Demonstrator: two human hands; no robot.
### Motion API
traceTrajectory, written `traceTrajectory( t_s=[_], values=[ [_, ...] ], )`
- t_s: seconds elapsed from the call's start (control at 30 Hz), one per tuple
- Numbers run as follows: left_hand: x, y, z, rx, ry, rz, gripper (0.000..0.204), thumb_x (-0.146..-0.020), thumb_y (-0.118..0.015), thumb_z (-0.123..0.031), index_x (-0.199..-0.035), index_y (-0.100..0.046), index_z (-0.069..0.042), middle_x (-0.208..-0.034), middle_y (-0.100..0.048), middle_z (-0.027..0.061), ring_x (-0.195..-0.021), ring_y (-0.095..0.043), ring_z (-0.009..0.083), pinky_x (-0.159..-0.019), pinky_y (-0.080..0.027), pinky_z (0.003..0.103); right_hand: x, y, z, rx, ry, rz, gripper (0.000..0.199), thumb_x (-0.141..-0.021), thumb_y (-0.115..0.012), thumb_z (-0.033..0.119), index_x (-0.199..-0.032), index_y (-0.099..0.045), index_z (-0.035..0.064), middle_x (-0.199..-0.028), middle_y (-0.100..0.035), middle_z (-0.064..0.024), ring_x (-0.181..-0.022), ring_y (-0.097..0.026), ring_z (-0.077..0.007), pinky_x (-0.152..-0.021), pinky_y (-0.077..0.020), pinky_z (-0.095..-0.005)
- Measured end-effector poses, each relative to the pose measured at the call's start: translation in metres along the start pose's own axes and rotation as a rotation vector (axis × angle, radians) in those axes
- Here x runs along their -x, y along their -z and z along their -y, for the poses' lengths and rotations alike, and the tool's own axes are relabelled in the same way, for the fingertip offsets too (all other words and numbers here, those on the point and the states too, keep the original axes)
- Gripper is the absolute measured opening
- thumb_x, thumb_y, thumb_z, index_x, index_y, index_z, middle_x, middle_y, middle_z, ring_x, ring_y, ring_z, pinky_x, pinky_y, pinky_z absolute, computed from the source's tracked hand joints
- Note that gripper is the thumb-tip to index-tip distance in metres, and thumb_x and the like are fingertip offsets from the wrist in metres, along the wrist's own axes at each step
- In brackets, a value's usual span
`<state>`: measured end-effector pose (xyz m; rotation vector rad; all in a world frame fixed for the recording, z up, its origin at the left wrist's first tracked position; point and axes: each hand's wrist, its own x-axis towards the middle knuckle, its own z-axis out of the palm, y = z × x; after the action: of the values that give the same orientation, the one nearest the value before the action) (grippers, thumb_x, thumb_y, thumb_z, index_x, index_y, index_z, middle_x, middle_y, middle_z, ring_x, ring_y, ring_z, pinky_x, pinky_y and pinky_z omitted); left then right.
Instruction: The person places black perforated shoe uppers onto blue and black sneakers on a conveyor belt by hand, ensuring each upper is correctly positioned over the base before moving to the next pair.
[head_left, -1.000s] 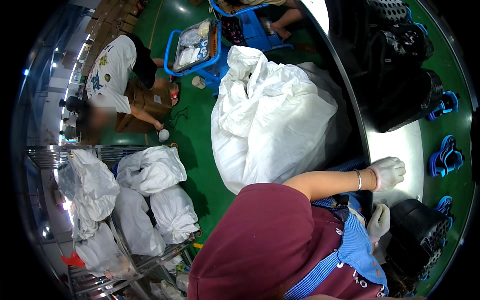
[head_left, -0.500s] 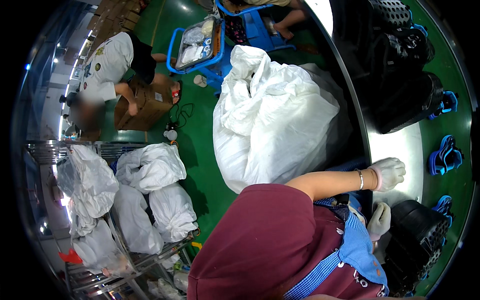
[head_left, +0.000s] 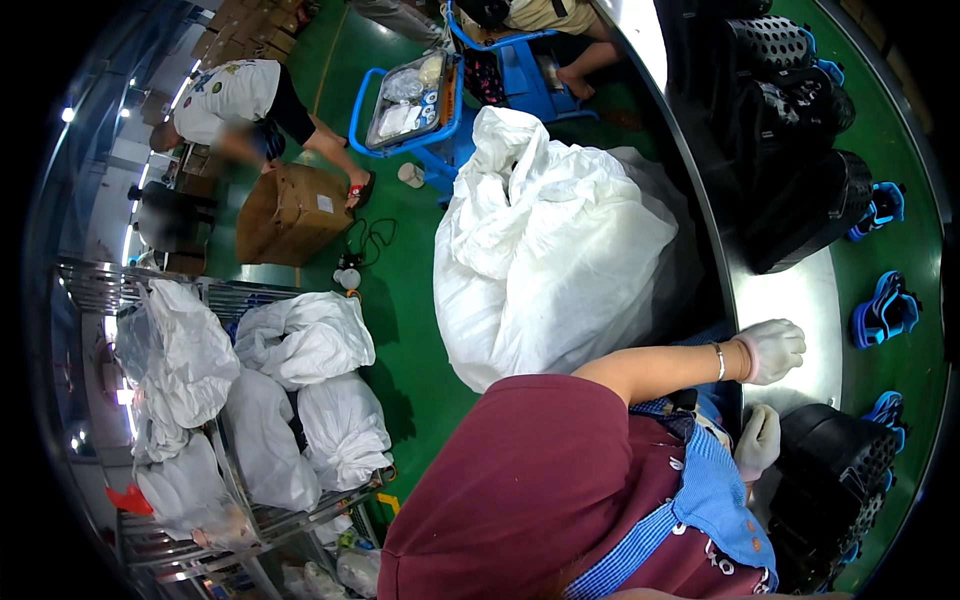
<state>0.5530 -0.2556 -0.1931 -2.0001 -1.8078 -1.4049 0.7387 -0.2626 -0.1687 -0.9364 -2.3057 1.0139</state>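
Head camera: big white sack (head_left: pixel 560 250) slumps at twelve o'clock against the steel bench (head_left: pixel 800 300). Black perforated crate (head_left: pixel 830 480) sits at four o'clock, close to its edge—it could tip. Gloved hands: left (head_left: pixel 772 348) loosely clenched on bench, right (head_left: pixel 757 440) released beside crate.

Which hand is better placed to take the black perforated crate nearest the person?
Right. The right hand hangs beside the black crate, while the left hand rests farther away on the steel table.
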Motion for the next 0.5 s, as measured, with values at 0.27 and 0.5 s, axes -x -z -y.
traceTrajectory(
  t_s=[0.27, 0.5],
  values=[
    [0.0003, 0.0002, 0.0008, 0.02, 0.007, 0.032, 0.009, -0.073, -0.058, -0.013, -0.072, -0.064, -0.007, -0.089, -0.062, 0.0084, -0.098, -0.059, 0.0264, -0.088, -0.047, 0.038, -0.0015, 0.0016, 0.0023, -0.007, -0.023, 0.009, 0.012, -0.094, -0.053, 0.002, -0.09, -0.063, -0.0035, -0.081, -0.064, -0.0095, -0.069, -0.059, -0.0152, -0.065, -0.0485, -0.0274],
    [0.0053, -0.0024, 0.0044, 0.02, 0.005, -0.014, 0.009, -0.072, -0.059, -0.014, -0.073, -0.065, -0.007, -0.091, -0.062, 0.0087, -0.097, -0.059, 0.0268, -0.087, -0.047, 0.039, -0.0041, 0.0015, 0.0065, 0.012, -0.025, 0.049, 0.013, -0.095, -0.052, 0.002, -0.092, -0.064, -0.0033, -0.082, -0.064, -0.01, -0.07, -0.059, -0.0156, -0.066, -0.0492, -0.0278]
  ],
)
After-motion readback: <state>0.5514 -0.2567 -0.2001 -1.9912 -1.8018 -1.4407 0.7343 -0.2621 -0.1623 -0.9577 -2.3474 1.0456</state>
